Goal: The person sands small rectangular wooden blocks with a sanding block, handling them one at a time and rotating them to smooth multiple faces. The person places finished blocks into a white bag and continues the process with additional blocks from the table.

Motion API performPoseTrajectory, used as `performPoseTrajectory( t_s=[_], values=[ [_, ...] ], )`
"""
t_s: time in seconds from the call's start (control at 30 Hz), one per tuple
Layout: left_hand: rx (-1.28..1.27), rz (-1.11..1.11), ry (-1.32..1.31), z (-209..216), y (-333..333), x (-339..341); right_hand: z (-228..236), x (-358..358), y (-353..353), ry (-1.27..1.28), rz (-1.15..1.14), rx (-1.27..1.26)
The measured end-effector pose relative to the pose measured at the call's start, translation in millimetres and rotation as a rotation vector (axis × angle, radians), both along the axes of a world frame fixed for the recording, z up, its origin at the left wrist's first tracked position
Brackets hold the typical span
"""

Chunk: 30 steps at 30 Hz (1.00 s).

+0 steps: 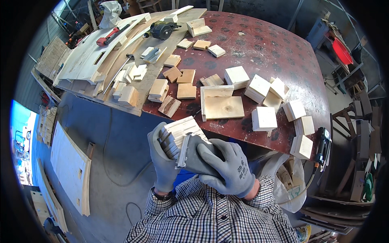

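My left hand (pixel 161 168), in a grey work glove, is closed round a pale wooden block (pixel 185 128) with striped, layered faces. My right hand (pixel 230 169), gloved the same way, grips a dark grey sanding block (pixel 199 157) whose pale, ragged edge lies against the near side of the wooden block. Both hands are in front of my body, just off the near edge of the dark red table (pixel 279 44). Closest to them on the table is an L-shaped wooden piece (pixel 223 107), a flat board with raised sides.
Several wooden cubes (pixel 264 119) and small offcuts (pixel 186 90) lie on the table. A nail gun (pixel 323 146) hangs at its right edge above a plastic bag of wood scraps (pixel 291 178). Plywood panels (pixel 87 67) carry a red-and-black tool (pixel 110 36) and a dark power tool (pixel 162 30).
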<state>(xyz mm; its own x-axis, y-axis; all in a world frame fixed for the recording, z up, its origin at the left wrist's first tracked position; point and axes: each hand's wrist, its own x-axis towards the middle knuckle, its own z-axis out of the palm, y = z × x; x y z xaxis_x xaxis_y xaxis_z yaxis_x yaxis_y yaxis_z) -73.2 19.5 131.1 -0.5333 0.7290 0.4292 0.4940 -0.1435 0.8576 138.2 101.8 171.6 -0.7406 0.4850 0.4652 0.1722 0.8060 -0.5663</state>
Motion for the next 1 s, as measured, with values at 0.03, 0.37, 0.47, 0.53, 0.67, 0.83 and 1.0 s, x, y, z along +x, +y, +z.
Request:
performPoseTrajectory(
  t_s=[0.03,0.37,0.47,0.53,0.67,0.83,1.0],
  values=[
    [-0.031,0.047,-0.074,-3,0,-2,-1,-2,0,-0.015,-0.025,0.018],
    [0.066,-0.118,0.087,2,-12,-1,-13,4,52,0.107,-0.268,-0.164],
    [-0.04,-0.075,0.172,6,-11,-3,10,1,29,-0.002,-0.104,0.009],
    [-0.002,-0.099,0.094,5,-8,3,0,-8,11,-0.074,-0.163,0.06],
    [-0.053,-0.234,0.107,6,-8,5,-24,-11,34,-0.029,-0.317,-0.128],
    [-0.072,-0.247,0.064,2,-7,16,-12,3,15,0.019,-0.163,-0.003],
    [-0.085,-0.261,-0.059,-1,-1,10,-15,5,3,-0.002,-0.084,-0.035]
  ],
)
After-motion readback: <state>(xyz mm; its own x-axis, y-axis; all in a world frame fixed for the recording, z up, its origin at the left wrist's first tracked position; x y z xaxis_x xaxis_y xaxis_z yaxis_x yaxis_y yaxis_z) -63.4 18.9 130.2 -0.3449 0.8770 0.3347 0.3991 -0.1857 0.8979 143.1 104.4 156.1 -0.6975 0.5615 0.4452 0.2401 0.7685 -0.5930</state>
